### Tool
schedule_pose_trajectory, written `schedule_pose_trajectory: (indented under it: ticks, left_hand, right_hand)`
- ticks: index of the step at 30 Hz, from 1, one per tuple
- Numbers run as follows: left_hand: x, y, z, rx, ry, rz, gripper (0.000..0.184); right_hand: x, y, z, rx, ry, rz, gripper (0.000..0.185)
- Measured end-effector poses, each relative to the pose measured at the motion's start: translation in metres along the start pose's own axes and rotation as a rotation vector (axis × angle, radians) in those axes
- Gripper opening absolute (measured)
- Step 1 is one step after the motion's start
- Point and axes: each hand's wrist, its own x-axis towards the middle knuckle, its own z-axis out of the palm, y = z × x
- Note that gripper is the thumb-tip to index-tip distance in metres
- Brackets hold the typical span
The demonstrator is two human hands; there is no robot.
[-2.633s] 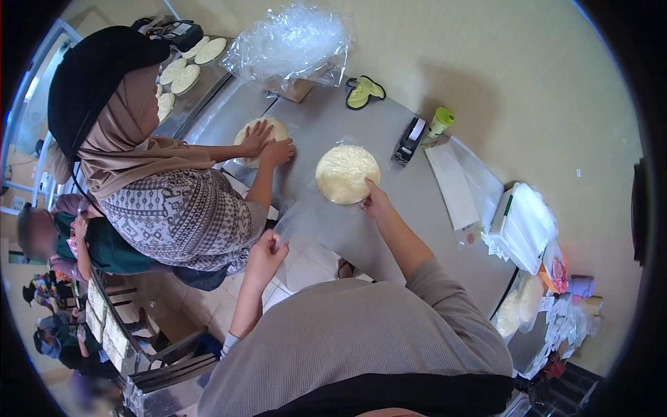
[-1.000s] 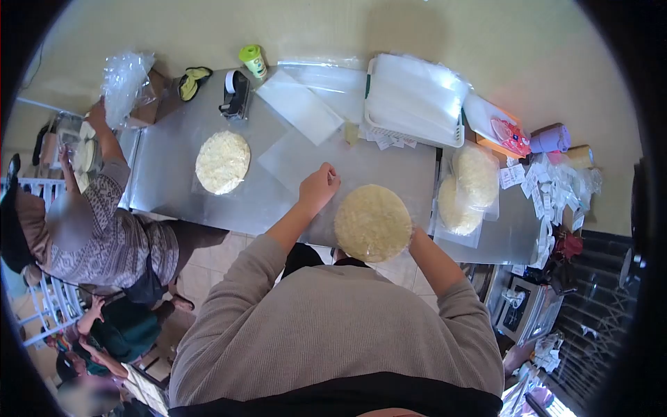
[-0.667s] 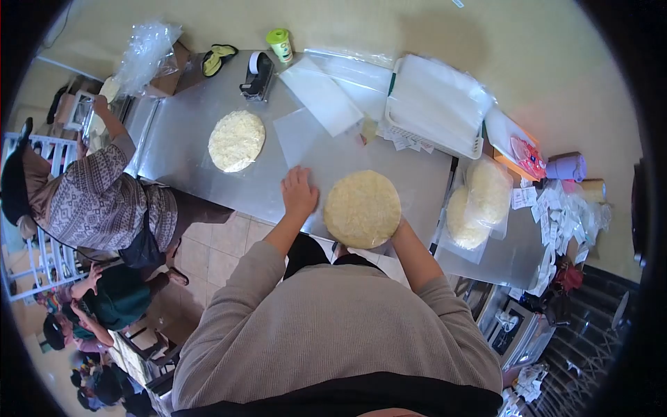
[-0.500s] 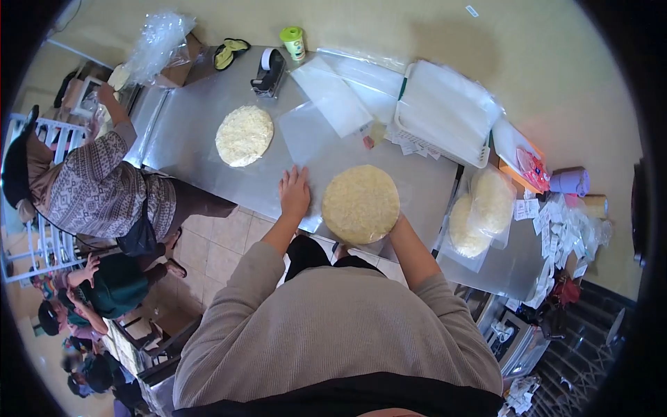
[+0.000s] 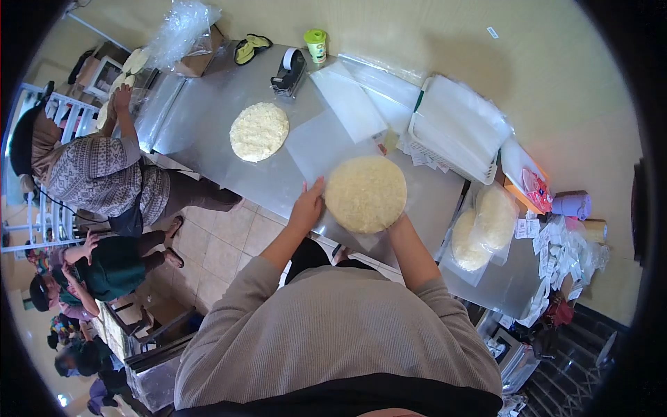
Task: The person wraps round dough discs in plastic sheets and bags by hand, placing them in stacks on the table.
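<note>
A pale, flat round disc in clear film rests on my right hand, whose fingers are hidden beneath it, near the table's front edge. My left hand is close to the disc's left edge, fingers apart and nothing seen in it; whether it touches the film I cannot tell. Another pale round disc lies farther back on the metal table. Between the two discs, a translucent sheet lies flat.
A tape dispenser, green-lidded cup and white sheets are at the back. A white basket and bagged discs stand right. A co-worker reaches toward discs at the left; other people are beyond.
My left hand has left the table surface and come up beside the disc. The disc, first lying on the table, is now on my right hand. The co-worker has moved away left; the view has turned.
</note>
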Motion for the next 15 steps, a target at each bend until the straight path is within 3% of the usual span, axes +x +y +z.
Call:
schedule_pose_trajectory:
  ticks: [1,4,9,13,15]
  left_hand:
    - [-0.003,0.002,0.002,0.000,0.010,0.033,0.054]
    - [-0.003,0.026,-0.002,-0.044,-0.059,-0.194,0.058]
    - [-0.011,0.047,0.006,-0.105,0.063,-0.188,0.061]
    - [-0.006,0.054,-0.005,-0.122,0.150,-0.185,0.061]
    - [0.001,0.049,-0.013,-0.088,0.209,-0.148,0.060]
  right_hand:
    - [0.003,0.003,0.002,0.028,0.000,-0.028,0.068]
    - [0.017,0.016,0.004,0.127,-0.001,-0.121,0.068]
    - [0.042,0.027,0.008,0.235,-0.020,-0.292,0.068]
    - [0.023,0.004,0.067,0.148,0.002,-0.163,0.062]
    - [0.022,0.004,0.067,-0.037,0.117,-0.126,0.060]
